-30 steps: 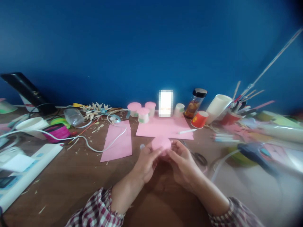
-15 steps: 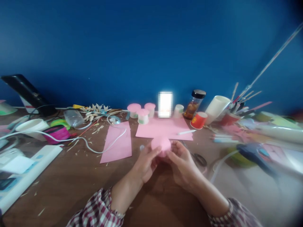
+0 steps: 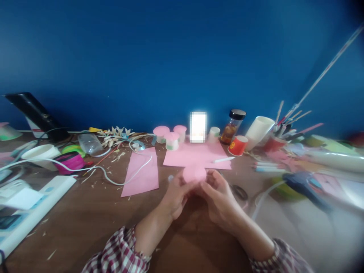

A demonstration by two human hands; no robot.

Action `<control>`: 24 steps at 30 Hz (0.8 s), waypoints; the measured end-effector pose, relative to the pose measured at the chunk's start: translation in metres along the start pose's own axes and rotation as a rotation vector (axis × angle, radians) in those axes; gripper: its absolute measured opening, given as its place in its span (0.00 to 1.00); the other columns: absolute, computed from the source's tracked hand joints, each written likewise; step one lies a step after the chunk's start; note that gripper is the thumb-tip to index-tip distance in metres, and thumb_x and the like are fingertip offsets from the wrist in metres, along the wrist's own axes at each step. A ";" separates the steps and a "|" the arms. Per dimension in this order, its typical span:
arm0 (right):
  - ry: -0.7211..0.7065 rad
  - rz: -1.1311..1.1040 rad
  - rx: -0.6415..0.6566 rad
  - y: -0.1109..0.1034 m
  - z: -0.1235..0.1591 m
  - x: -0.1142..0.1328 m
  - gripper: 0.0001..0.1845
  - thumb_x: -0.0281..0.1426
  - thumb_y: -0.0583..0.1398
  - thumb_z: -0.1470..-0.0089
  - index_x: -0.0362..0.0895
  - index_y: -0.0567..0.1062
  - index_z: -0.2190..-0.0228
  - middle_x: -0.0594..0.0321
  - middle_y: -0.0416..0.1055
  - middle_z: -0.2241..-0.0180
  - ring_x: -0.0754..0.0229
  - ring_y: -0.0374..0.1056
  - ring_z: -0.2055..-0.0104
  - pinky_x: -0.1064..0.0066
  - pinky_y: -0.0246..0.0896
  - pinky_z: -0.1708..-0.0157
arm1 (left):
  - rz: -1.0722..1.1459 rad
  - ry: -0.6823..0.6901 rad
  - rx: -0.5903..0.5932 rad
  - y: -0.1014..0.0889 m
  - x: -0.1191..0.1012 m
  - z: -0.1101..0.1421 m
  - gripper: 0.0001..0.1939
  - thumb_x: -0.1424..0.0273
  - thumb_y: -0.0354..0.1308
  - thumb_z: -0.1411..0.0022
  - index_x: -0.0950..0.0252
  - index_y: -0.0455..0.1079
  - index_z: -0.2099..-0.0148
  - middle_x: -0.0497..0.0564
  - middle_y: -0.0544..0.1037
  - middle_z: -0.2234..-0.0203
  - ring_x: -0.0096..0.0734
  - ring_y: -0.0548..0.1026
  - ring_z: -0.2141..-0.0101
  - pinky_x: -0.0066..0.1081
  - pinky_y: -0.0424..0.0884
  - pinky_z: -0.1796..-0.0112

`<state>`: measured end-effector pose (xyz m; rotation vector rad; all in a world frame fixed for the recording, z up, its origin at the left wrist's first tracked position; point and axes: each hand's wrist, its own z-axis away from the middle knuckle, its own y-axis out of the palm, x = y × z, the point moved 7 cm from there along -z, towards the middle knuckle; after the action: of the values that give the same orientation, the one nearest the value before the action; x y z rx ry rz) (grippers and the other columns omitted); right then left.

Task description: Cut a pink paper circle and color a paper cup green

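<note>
Between my hands is a round pink paper disc, held above the table and tilted so its face shows. My left hand grips its lower left edge, thumb toward the middle. On the right edge, my right hand holds it with thumb and bent fingers. Whatever is under the disc is hidden by it and by my fingers. Beyond it lies a large pink sheet with a white pen on it. Several small white paper cups with pink round tops stand behind to the left.
A pink paper strip lies left, crossed by a white cable. At far left is a power strip. A red paper cup, a jar with a black lid and a blue glue gun are on the right.
The pink disc has tipped slightly, and my left thumb has slid from its face down toward the lower edge. Both hands keep their hold in nearly the same place.
</note>
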<state>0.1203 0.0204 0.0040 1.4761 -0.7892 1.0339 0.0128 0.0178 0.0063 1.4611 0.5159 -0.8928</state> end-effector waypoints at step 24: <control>-0.048 0.654 -0.257 -0.051 -0.072 0.066 0.20 0.32 0.66 0.58 0.44 0.66 0.63 0.70 0.68 0.80 0.66 0.63 0.80 0.79 0.54 0.84 | -0.878 0.440 -0.003 0.001 0.000 0.016 0.19 0.70 0.53 0.39 0.61 0.60 0.46 0.46 0.72 0.71 0.24 0.70 0.73 0.25 0.67 0.69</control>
<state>0.1798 0.1042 0.0448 1.0375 -1.4377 1.3138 0.0100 0.0021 0.0086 1.4264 1.5602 -1.2288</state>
